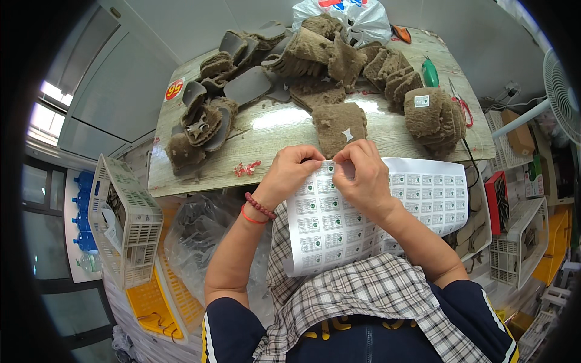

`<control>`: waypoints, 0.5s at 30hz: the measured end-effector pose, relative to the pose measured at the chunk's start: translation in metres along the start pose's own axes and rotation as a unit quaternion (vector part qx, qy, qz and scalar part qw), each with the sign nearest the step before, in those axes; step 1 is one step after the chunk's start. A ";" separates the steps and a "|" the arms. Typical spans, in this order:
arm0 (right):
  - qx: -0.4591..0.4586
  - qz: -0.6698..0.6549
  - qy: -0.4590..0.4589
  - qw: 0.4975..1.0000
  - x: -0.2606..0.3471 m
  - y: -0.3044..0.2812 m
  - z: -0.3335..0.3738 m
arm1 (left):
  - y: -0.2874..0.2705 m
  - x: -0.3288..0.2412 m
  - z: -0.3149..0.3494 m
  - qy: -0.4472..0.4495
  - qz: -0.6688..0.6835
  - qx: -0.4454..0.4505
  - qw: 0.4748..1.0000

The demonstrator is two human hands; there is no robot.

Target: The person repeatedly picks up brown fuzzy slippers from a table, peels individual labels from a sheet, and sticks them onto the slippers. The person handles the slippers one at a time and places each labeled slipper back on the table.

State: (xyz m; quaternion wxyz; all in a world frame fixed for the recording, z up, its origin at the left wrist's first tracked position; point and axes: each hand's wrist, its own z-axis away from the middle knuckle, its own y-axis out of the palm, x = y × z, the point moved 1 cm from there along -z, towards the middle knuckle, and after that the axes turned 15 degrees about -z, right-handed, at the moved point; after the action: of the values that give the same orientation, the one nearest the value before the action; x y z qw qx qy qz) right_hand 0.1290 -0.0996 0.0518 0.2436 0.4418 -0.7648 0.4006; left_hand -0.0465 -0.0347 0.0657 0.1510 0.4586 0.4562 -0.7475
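A large white sheet of printed labels [423, 181] lies over my lap and leans on the table's near edge. My left hand [295, 174] pinches its top edge, thumb and forefinger pressed together. Close beside it, my right hand [367, 181] is also closed in a pinch at the same edge; whether a single label is between its fingertips is hidden. Just beyond my fingers lies a brown fuzzy pad [330, 118] with a white star-shaped piece [347, 134] on it. To the right, a stack of brown pads [436, 124] carries a small white label [421, 101] on top.
More fuzzy pads with grey backs [248, 86] are heaped across the table [272, 136]. At the right are a green-handled tool [430, 72] and red-handled scissors [466, 112]. A plastic bag [363, 21] stands behind. Crates [124, 221] flank the table; a fan [560, 91] is far right.
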 end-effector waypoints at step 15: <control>-0.070 -0.098 -0.134 0.984 -0.003 -0.024 -0.002 | -0.007 0.021 -0.012 -0.023 -0.076 -0.026 0.997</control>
State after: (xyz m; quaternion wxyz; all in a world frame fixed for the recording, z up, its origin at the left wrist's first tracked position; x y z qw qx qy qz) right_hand 0.1517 -0.1039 0.0603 0.2071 0.5466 -0.7695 0.2572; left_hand -0.0557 -0.0176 0.0502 0.1161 0.4014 0.5052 -0.7551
